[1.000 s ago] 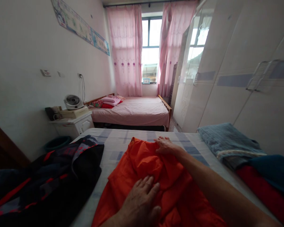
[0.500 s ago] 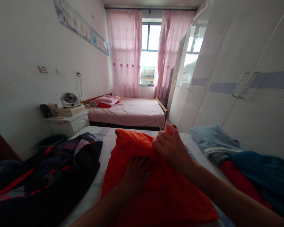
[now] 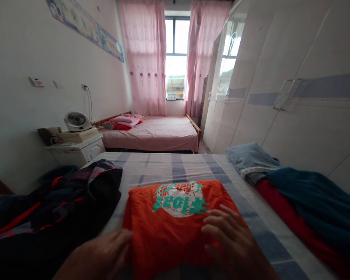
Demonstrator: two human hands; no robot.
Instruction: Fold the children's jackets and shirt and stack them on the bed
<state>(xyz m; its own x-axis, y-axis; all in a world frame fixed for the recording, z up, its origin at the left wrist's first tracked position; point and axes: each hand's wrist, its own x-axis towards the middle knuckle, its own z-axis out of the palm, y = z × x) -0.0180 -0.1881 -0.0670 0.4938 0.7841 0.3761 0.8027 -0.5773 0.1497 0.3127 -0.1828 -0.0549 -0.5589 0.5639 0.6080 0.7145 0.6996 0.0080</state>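
Note:
An orange T-shirt (image 3: 169,229) lies folded on the bed in front of me, its green and white print (image 3: 179,199) facing up with the lettering upside down. At its left edge, my left hand (image 3: 102,249) has its fingers closed on the cloth. My right hand (image 3: 230,237) rests over the right side of the shirt with its fingers spread. The lower edge of the shirt is partly dark and blurred near the bottom of the view.
The shirt lies on a blue-and-white checked bed sheet (image 3: 154,167). Dark clothes with red trim (image 3: 84,202) lie at left. Folded blue-grey cloth (image 3: 251,157), a teal garment (image 3: 312,198) and a red one (image 3: 282,210) lie at right. White wardrobes (image 3: 309,128) line the right wall.
The raised orange cloth has come down flat as a folded shirt, with its print now showing. My right hand has lowered onto it, and my left hand has moved to its left edge.

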